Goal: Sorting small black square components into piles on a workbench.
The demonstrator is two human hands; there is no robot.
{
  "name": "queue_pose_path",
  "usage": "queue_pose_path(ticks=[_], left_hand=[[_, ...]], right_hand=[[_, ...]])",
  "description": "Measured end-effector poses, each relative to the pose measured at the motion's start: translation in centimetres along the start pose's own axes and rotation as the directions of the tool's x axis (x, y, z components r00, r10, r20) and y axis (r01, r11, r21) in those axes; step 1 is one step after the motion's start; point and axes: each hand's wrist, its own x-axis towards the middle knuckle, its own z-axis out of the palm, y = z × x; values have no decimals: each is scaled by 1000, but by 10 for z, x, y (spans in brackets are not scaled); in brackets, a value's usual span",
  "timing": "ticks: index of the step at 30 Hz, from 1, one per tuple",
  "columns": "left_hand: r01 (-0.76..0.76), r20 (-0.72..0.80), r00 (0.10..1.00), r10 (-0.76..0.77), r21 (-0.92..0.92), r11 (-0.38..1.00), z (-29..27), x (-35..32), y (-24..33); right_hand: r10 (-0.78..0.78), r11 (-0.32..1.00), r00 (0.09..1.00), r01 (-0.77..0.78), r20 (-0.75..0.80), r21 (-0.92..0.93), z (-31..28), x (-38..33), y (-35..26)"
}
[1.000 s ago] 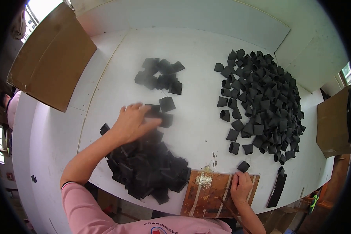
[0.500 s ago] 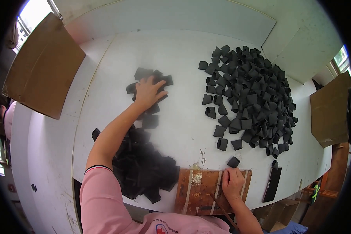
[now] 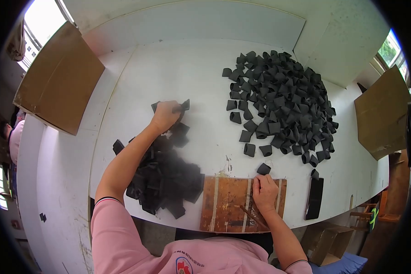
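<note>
My left hand (image 3: pixel 166 117) curls over thin black pieces of soft-looking sheet at the far end of a loose pile (image 3: pixel 162 178). One dark piece (image 3: pixel 185 105) pokes out past its fingers, smeared in the picture. Resting on the brown board (image 3: pixel 226 201), my right hand (image 3: pixel 266 192) has its fingers folded; whatever lies inside them is hidden. Just beyond its fingertips sits a curled black piece (image 3: pixel 264 169); whether they touch it I cannot tell. A slim brown stick (image 3: pixel 251 214) lies slanting on the board beside my right wrist.
Many small black curled sleeves (image 3: pixel 287 105) form a heap at the far right of the white table (image 3: pixel 192 64). A black phone (image 3: pixel 314 198) lies right of the board. Cardboard boxes stand at left (image 3: pixel 61 77) and right (image 3: pixel 382 114). Another person (image 3: pixel 16 137) shows at the far left.
My left hand has gone from spread fingers to curled ones, gathering the black pieces and drawing them nearer. The whole view has shifted slightly. My right hand stays on the board.
</note>
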Motion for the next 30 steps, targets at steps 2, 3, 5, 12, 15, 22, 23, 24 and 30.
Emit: queue_pose_path(ticks=[2, 3, 5, 12, 15, 22, 23, 24, 30], left_hand=[[13, 55, 998, -8, -92, 996, -8, -25, 34], [-19, 82, 996, 29, -126, 992, -10, -41, 43], [-118, 123, 984, 129, -93, 989, -1, -74, 51], [-246, 365, 910, 194, 102, 964, 6, -174, 86], [-357, 359, 881, 309, 72, 931, -6, -167, 95], [-95, -388, 895, 219, 314, 945, 0, -46, -35], [128, -375, 927, 5, 329, 936, 9, -26, -26], [125, -363, 932, 0, 320, 939, 15, -19, -30], [178, -172, 977, -123, 353, 919, 12, -16, -74]], right_hand=[[13, 1000, 1000, -13, -6, -3, -3, -1, 1], [4, 1000, 1000, -4, -13, 6, -3, 0, 1], [-7, 1000, 1000, 7, -7, 16, 0, 0, 3], [-17, 999, 1000, 17, -26, 27, -2, -1, 1], [-11, 1000, 999, 11, -32, 1, -1, -6, 5], [-55, 998, 998, 55, -27, 2, 5, -3, -2], [-34, 999, 999, 33, -38, -9, 4, -4, 4], [-24, 1000, 999, 23, -45, -9, 3, -5, 6], [-50, 999, 998, 49, -38, -20, 7, -2, 1]])
